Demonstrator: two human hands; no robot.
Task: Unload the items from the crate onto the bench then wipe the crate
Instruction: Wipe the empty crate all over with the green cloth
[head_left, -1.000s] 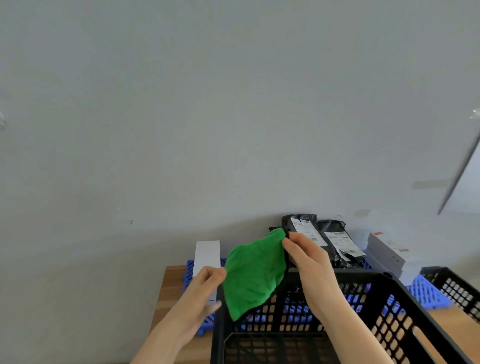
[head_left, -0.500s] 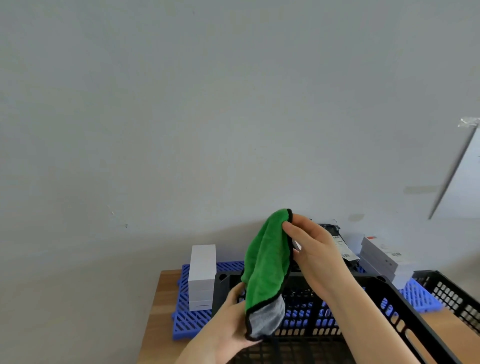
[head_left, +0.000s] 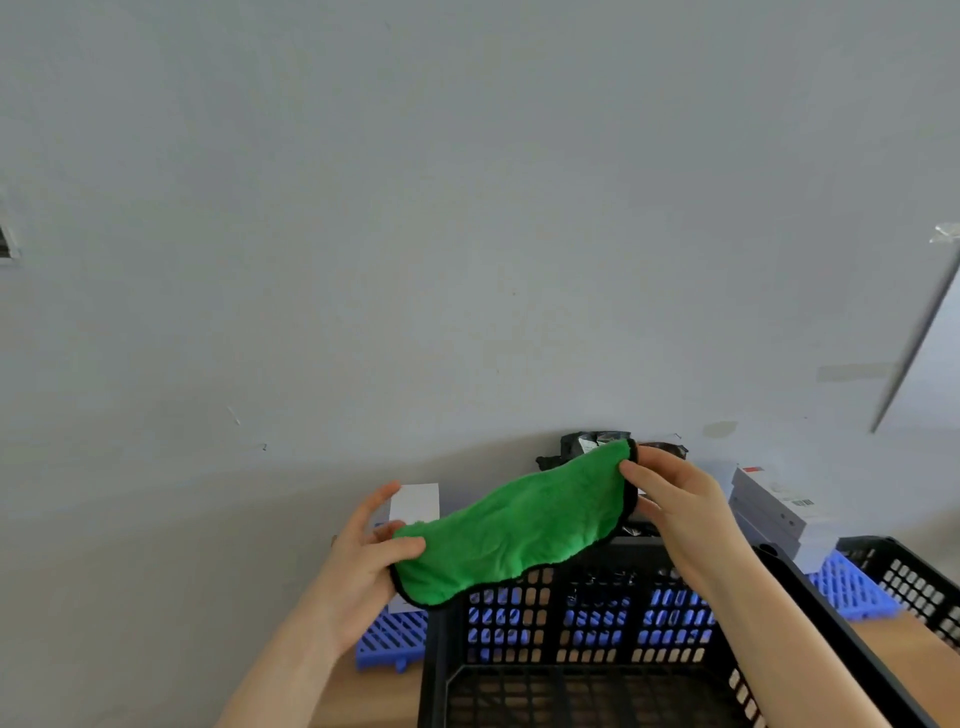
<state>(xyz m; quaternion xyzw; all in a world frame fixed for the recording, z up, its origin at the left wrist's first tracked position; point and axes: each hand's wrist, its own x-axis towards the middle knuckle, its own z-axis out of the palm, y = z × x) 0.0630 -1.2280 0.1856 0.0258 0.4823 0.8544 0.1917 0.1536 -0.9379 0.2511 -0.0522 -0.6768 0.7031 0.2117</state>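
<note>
Wall: plain pale grey, above wooden tabletop (head_left: 374, 696).
Crate: black perforated plastic crate (head_left: 597, 571), nearest, interior looks emptied.
Cloth: green microfibre cloth (head_left: 519, 525), black-edged, held taut above crate's far rim.
Left hand (head_left: 363, 561): pinching cloth's lower end.
Right hand (head_left: 680, 509): pinching upper end.
Advice: keep cloth spread, press into corners and lattice.
Behind: white boxes (head_left: 774, 509), black pouches (head_left: 587, 447) on blue slatted mat (head_left: 395, 639).

Open-topped black crate (head_left: 597, 629), its far rim crossed by a green cloth (head_left: 519, 535).
The crate's near part is open from above. The left hand (head_left: 363, 566) and right hand (head_left: 680, 509) pinch the cloth's ends over the far rim; white boxes (head_left: 774, 514) and black packets (head_left: 587, 447) stand behind.
</note>
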